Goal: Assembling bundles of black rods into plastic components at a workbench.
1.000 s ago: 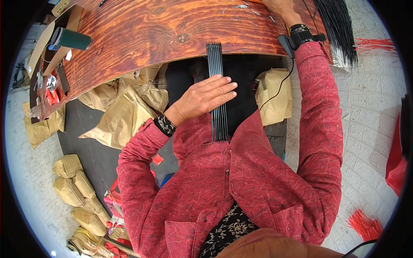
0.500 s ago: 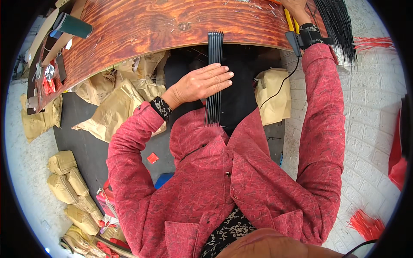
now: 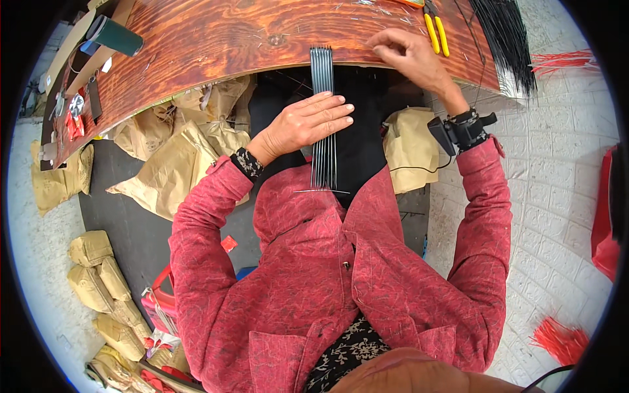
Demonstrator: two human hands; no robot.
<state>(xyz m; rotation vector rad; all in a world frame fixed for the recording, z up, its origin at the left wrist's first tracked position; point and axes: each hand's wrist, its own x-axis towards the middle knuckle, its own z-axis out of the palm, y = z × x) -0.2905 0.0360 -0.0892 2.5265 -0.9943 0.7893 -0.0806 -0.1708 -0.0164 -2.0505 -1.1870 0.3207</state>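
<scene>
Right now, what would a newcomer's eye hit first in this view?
Dark thin rods at centre, side by side from the wooden table toward the red jacket, the left hand laid across them. Then the yellow-handled pliers on the table at upper right, near the right hand, and the bundle of black strands at the table's right end.

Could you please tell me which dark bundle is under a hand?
The narrow, flat bundle beneath the left hand; the bushier bundle, farther right, has no hand on it.
</scene>
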